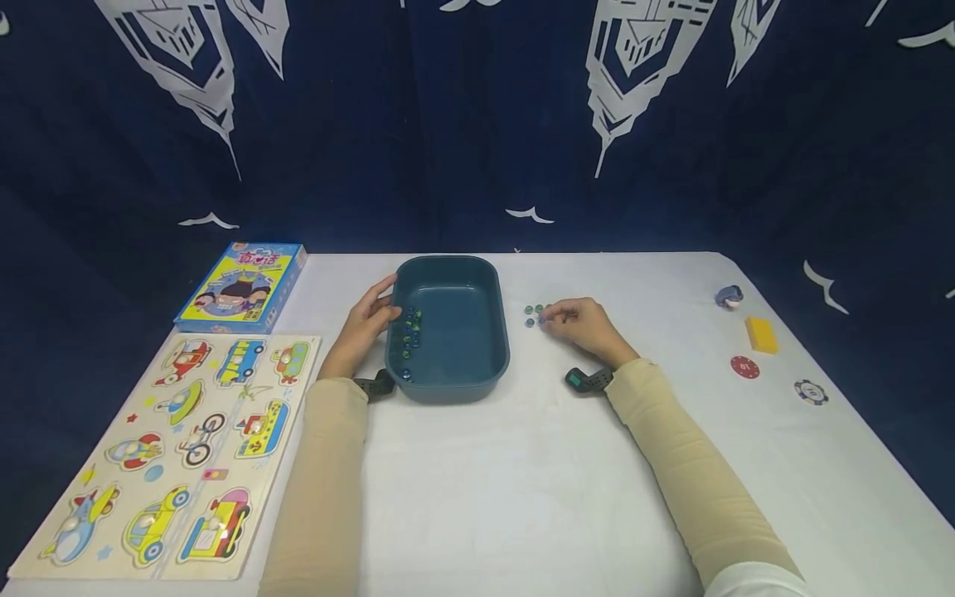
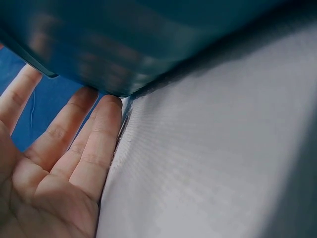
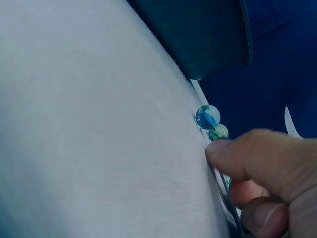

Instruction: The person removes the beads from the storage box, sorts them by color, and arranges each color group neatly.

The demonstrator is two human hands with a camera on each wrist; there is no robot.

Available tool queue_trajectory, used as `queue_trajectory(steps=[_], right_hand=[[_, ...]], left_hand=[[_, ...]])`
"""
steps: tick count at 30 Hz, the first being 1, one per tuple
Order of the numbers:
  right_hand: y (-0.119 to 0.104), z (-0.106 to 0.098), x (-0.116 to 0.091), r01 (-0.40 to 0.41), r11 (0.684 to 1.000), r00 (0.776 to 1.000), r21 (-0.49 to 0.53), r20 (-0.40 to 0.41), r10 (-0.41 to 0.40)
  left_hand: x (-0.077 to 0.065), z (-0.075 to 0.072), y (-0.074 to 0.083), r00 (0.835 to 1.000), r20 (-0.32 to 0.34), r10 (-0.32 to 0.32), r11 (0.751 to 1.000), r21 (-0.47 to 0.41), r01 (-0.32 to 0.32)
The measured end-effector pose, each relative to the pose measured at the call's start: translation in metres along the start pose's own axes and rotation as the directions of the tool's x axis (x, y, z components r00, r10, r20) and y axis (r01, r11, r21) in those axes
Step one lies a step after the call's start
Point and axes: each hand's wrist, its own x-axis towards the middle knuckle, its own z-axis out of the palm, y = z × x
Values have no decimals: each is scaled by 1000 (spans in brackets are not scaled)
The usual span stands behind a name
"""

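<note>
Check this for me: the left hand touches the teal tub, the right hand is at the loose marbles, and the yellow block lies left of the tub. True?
Not quite: the head view shows the yellow block right of the teal tub. The left hand touches the tub, and the right hand is at the loose marbles.

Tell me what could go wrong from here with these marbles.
The loose marbles sit close together on the white cloth; the right grip, right beside them, might knock one and send others rolling.

The left grip touches the tub; a bump could scatter the marbles inside, gathered along its left side.
</note>
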Motion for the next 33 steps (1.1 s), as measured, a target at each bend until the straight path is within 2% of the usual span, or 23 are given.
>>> queue_trajectory(steps=[5,8,10,15,18,22,24,28,33], right_hand=[[1,0,-1,6,1000,1000,-7,3,-6],[-2,-4,-2,-4,997,1000,73,28,2],[-7,-7,-2,-21,987,998,161,58,12],[-43,-18,3,-12,959,990,284,136,-28],[-71,-21,12,49,954,980,296,168,-103],[-100,-12,28,127,943,952,308,229,-203],[-113,-4,36,131,940,936,316,274,-222],[-134,16,53,89,950,899,300,386,-207],[-147,42,71,73,975,845,211,506,-173]], left_hand=[[1,0,-4,1000,0,13,1000,-10,-13],[2,-1,-6,1000,4,16,1000,-22,-16],[2,0,-7,1000,7,23,999,-22,-23],[0,0,-4,1000,9,29,999,-17,-29],[-6,0,9,1000,16,15,1000,-26,-15],[-15,1,28,999,33,2,999,-37,-1],[-15,1,28,999,34,7,999,-36,-6],[-8,-2,17,1000,21,8,999,-37,-7],[2,-3,-2,1000,1,14,1000,-15,-14]])
